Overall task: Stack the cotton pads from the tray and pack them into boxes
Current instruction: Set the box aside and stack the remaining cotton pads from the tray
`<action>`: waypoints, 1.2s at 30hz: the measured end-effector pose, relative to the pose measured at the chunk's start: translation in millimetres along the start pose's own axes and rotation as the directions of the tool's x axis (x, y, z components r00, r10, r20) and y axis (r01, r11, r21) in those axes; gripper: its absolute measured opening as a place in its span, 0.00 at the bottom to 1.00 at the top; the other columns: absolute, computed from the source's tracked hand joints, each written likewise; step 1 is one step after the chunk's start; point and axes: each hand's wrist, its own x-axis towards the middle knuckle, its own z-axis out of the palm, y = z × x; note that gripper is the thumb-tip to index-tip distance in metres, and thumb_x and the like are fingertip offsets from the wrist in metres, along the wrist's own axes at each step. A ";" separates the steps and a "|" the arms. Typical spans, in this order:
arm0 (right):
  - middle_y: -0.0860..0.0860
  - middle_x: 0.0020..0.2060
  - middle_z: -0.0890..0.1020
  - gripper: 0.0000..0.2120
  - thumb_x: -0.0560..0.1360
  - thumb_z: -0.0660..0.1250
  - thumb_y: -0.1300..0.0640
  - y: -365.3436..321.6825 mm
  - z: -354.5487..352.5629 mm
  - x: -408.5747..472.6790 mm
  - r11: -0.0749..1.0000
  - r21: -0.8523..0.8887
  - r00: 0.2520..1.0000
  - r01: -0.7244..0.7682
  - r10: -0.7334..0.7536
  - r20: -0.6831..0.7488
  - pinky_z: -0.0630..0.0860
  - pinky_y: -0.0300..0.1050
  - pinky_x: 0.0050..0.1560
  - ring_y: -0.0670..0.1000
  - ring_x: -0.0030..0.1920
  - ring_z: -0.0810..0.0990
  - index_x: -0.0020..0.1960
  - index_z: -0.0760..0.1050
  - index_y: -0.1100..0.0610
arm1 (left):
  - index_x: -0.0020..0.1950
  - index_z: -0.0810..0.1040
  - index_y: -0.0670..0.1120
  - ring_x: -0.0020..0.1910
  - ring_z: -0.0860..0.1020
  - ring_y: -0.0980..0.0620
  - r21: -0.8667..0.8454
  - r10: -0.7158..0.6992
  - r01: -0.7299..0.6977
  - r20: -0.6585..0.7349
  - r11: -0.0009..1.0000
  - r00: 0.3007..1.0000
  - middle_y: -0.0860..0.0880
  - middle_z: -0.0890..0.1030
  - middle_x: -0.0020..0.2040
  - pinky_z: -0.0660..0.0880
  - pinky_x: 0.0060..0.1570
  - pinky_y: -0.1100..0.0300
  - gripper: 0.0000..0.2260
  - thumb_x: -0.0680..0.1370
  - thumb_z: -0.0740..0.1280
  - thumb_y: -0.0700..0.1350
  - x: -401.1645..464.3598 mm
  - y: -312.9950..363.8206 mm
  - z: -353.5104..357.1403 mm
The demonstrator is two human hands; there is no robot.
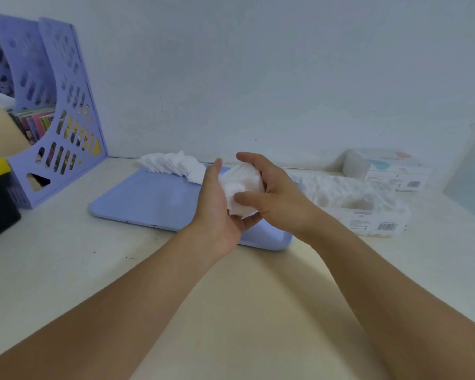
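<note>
While a row of cotton pads (173,165) waits at the far edge of the blue tray (148,198), the left hand (220,207) and right hand (269,196) both clasp a bundle of pads (242,187) above it. To the right, 1 box (362,209) on the table (66,256) looks nearly full; a 2nd box (387,168) sits behind. Roughly half seems packed, judging by the tray.
</note>
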 end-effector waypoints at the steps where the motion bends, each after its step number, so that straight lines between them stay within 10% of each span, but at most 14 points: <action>1: 0.45 0.55 0.75 0.33 0.75 0.67 0.71 0.5 0.5 -1.0 0.998 -0.047 1.000 0.029 -0.029 0.011 0.80 0.39 0.55 0.44 0.55 0.78 0.76 0.64 0.54 | 0.60 0.81 0.47 0.51 0.86 0.48 0.004 -0.024 0.024 -0.015 1.000 1.000 0.45 0.87 0.52 0.81 0.50 0.50 0.20 0.82 0.60 0.60 0.2 0.6 0.7; 5: 0.53 0.67 0.72 0.36 0.76 0.68 0.64 4.5 6.4 -2.3 0.937 -0.327 0.992 0.119 -0.101 0.071 0.71 0.42 0.64 0.49 0.64 0.71 0.79 0.58 0.51 | 0.56 0.80 0.47 0.37 0.86 0.52 0.055 -0.033 0.037 -0.076 0.998 0.997 0.48 0.87 0.41 0.81 0.33 0.59 0.11 0.84 0.61 0.51 1.4 1.7 -2.2; 9: 0.51 0.74 0.64 0.40 0.79 0.70 0.54 5.6 -3.1 -0.4 0.959 -0.282 0.993 0.034 0.000 0.119 0.65 0.47 0.74 0.50 0.73 0.65 0.82 0.49 0.52 | 0.61 0.80 0.42 0.45 0.86 0.50 0.088 -0.046 0.051 -0.056 0.995 0.997 0.45 0.86 0.51 0.81 0.40 0.58 0.12 0.84 0.60 0.45 5.0 2.9 -5.6; 13: 0.54 0.66 0.76 0.30 0.81 0.67 0.58 8.5 -16.5 0.5 0.985 -0.169 0.970 -0.033 0.072 0.233 0.77 0.39 0.61 0.53 0.63 0.78 0.79 0.57 0.57 | 0.56 0.79 0.40 0.41 0.85 0.48 0.049 -0.047 0.048 -0.022 0.998 0.999 0.43 0.87 0.44 0.81 0.47 0.54 0.14 0.85 0.58 0.47 4.4 1.8 -1.0; 17: 0.59 0.52 0.84 0.14 0.77 0.72 0.58 11.0 -31.0 7.0 0.984 -0.176 0.993 0.039 -0.018 0.120 0.78 0.61 0.58 0.59 0.54 0.83 0.60 0.76 0.62 | 0.56 0.81 0.41 0.46 0.86 0.47 0.110 -0.033 0.028 0.051 0.994 0.998 0.42 0.87 0.47 0.80 0.56 0.49 0.22 0.82 0.61 0.60 3.5 1.1 11.4; 21: 0.61 0.45 0.84 0.18 0.76 0.73 0.51 6.6 -49.7 6.9 0.983 -0.186 1.000 -0.012 0.016 0.020 0.78 0.55 0.48 0.61 0.45 0.83 0.51 0.77 0.66 | 0.64 0.80 0.47 0.56 0.84 0.49 0.369 -0.036 -0.003 0.100 0.929 0.994 0.45 0.85 0.58 0.82 0.55 0.46 0.22 0.80 0.65 0.62 5.3 3.0 25.8; 32: 0.48 0.39 0.79 0.39 0.72 0.60 0.25 8.3 -123.1 -8.5 0.926 -0.142 0.934 -0.349 0.333 -0.126 0.71 0.43 0.41 0.47 0.38 0.75 0.61 0.79 0.58 | 0.69 0.71 0.42 0.40 0.80 0.46 0.247 0.069 -0.088 0.085 0.965 0.994 0.42 0.84 0.55 0.75 0.33 0.59 0.16 0.84 0.58 0.48 43.1 -53.9 115.3; 36: 0.52 0.41 0.78 0.23 0.75 0.72 0.40 10.3 -138.1 -24.2 0.963 -0.169 0.976 -0.208 0.215 0.021 0.70 0.42 0.38 0.47 0.39 0.74 0.53 0.77 0.60 | 0.66 0.72 0.35 0.37 0.75 0.43 0.160 0.057 -0.084 0.162 0.984 0.985 0.36 0.79 0.54 0.75 0.32 0.59 0.22 0.74 0.64 0.42 47.2 -62.3 112.2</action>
